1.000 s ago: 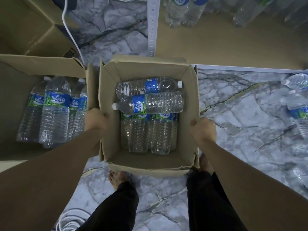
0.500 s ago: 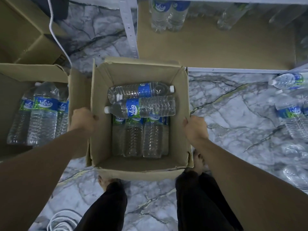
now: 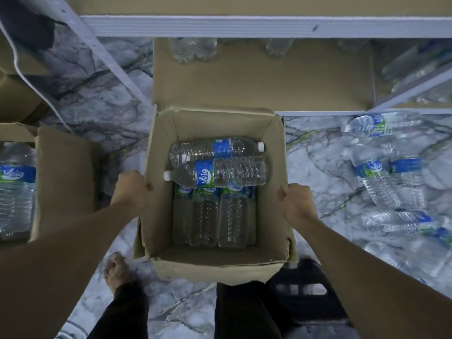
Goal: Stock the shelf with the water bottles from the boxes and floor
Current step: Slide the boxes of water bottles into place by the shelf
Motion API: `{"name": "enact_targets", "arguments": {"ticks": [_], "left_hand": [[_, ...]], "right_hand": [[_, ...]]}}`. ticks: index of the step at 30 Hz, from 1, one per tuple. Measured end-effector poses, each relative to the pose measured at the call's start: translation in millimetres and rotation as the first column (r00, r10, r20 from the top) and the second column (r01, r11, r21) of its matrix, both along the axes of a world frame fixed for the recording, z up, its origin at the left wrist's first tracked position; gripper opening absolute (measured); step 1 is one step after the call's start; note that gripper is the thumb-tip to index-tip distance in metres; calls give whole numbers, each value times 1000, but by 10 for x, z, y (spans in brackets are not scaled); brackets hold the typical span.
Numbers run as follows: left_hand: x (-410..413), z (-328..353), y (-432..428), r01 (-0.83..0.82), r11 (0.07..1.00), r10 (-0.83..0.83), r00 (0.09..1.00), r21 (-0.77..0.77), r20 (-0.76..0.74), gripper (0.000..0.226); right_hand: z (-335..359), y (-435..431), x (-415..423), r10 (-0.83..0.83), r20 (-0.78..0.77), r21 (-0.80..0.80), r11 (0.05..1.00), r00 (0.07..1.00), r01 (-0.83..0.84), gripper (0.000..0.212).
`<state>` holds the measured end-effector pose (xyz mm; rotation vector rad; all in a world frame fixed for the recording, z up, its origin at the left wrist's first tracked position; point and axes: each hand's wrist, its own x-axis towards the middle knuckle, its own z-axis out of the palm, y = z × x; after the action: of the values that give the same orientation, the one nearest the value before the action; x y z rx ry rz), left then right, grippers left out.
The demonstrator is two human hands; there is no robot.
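An open cardboard box (image 3: 156,216) hangs in front of me, above the marble floor. My left hand (image 3: 130,189) grips its left wall and my right hand (image 3: 294,204) grips its right wall. Inside, two water bottles (image 3: 220,173) with blue labels lie crosswise on top of several more bottles (image 3: 230,216) lying lengthwise. Just beyond the box is the low shelf board (image 3: 264,77), brown, with a few bottles (image 3: 193,48) standing at its back. A higher shelf rail (image 3: 244,25) crosses the top of the view.
A second box (image 3: 63,172) with bottles (image 3: 14,187) stands at the left. Several loose bottles (image 3: 389,177) lie on the floor at the right. A white shelf upright (image 3: 107,59) slants down at the left. My feet and dark trouser legs are below the box.
The box has moved right and toward the shelf, away from the left box, held in both hands. My view has shifted closer to the shelf; the upper rail has come into sight.
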<state>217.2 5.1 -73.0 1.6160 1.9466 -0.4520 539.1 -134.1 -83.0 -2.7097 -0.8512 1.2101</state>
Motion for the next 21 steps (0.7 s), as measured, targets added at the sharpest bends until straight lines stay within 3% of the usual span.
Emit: {"name": "enact_targets", "arguments": {"ticks": [9, 12, 21], "left_hand": [[1428, -108, -171, 91, 995, -93, 994, 31, 55, 17], [1805, -272, -195, 38, 999, -40, 996, 25, 82, 18], [2465, -678, -424, 51, 998, -57, 985, 38, 163, 24]], "right_hand": [[31, -244, 1280, 81, 166, -1, 997, 983, -82, 37], [-42, -280, 1640, 106, 217, -3, 994, 970, -108, 39], [-230, -277, 2478, 101, 239, -12, 995, 966, -101, 36]]}}
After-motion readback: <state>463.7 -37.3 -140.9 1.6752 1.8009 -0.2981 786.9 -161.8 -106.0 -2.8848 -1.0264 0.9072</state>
